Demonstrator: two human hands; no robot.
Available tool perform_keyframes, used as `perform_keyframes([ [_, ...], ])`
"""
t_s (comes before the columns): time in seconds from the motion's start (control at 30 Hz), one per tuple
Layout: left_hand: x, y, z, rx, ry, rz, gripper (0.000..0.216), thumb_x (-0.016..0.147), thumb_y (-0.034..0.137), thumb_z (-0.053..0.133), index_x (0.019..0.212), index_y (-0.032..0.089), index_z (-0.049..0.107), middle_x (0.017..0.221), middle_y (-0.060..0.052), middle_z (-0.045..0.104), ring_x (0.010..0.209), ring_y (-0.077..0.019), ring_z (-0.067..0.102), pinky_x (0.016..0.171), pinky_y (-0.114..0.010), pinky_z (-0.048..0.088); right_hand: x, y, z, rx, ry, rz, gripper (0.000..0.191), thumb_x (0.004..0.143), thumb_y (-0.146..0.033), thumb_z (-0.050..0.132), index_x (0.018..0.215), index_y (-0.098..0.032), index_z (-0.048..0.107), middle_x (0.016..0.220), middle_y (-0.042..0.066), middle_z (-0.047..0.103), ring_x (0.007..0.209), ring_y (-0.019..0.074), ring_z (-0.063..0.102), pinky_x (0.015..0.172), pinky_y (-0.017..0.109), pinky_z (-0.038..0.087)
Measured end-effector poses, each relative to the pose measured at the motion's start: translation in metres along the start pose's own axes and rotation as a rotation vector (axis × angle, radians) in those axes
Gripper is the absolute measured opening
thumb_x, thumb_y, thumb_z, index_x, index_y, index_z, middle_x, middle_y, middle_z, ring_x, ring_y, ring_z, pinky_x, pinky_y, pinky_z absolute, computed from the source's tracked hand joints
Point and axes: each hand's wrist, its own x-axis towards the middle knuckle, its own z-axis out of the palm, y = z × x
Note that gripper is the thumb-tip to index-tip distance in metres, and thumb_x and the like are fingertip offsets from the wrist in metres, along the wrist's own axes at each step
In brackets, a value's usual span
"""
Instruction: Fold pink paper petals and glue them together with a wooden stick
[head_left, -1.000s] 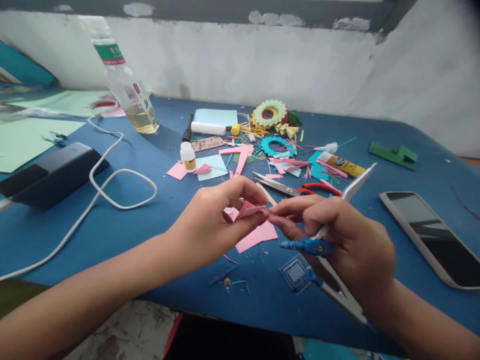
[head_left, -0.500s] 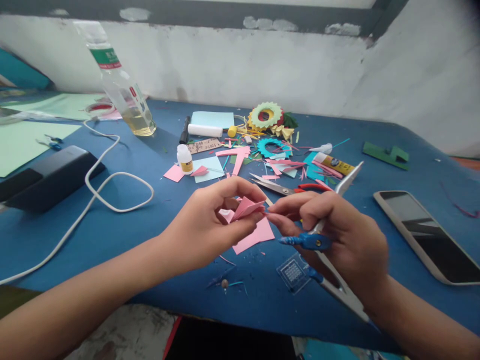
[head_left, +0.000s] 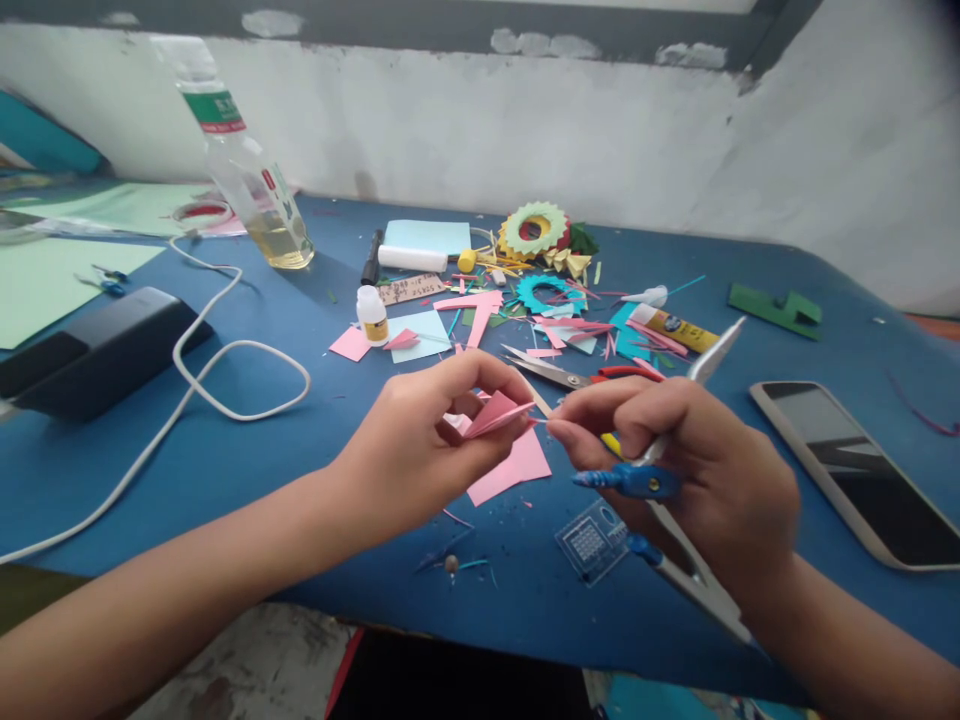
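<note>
My left hand [head_left: 420, 440] is closed on a small piece of folded pink paper [head_left: 491, 414], pinched between thumb and fingers above the desk. Close to its right, my right hand [head_left: 686, 470] grips a drawing compass [head_left: 649, 482] with silver legs and blue fittings, which sticks out above and below the fist. The right thumb and index finger are pinched near the paper's edge; a thin pale bit shows at their tips, too small to name. Beneath the hands lies a flat pink paper sheet [head_left: 514, 470]. Scissors [head_left: 551, 370] with red handles rest just beyond them.
A glue bottle [head_left: 371, 316], paper scraps and toothed paper rings [head_left: 534, 230] lie farther back. At left are a tilted glass bottle [head_left: 262, 210], a white cable [head_left: 180, 350] and a black device [head_left: 105, 340]. A phone [head_left: 855, 470] lies at right, a clear plastic stencil [head_left: 592, 540] in front.
My right hand, with the compass, has shifted a little to the right, widening the gap from the folded paper. My left hand keeps its hold on the paper.
</note>
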Motion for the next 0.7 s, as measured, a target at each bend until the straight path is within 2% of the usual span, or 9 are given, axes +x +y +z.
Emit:
perform_keyframes([
  [0.2,-0.0006,0.0021,0.0005,0.028,0.035,-0.019,0.004,0.08,0.019,0.06,0.082,0.018,0.057,0.072,0.001,0.061,0.058,-0.0077,0.058,0.044,-0.013,0.048,0.004,-0.0025,-0.002,-0.016,0.06,-0.037,0.03,0.075,-0.012,0.065,0.064,-0.022,0.039,0.072,-0.004,0.064,0.065,0.0105,0.062,0.053,0.022,0.048],
  [0.37,0.0,0.0019,-0.0001,0.034,0.064,-0.034,0.005,0.079,0.02,0.061,0.083,0.018,0.058,0.073,0.0,0.061,0.057,-0.0082,0.058,0.043,-0.013,0.048,0.0041,-0.0047,-0.0051,-0.131,0.138,-0.025,0.03,0.075,-0.014,0.066,0.066,-0.023,0.039,0.072,-0.004,0.065,0.061,0.0095,0.061,0.049,0.021,0.045],
  [0.7,-0.0012,-0.0004,0.0009,-0.061,0.053,-0.088,0.013,0.078,0.021,0.064,0.09,0.02,0.059,0.077,0.001,0.06,0.056,-0.0069,0.057,0.042,-0.012,0.049,0.0045,-0.0058,-0.0033,0.0,0.06,-0.111,0.031,0.077,-0.008,0.064,0.066,-0.022,0.039,0.074,-0.003,0.064,0.067,0.0073,0.063,0.055,0.016,0.05],
])
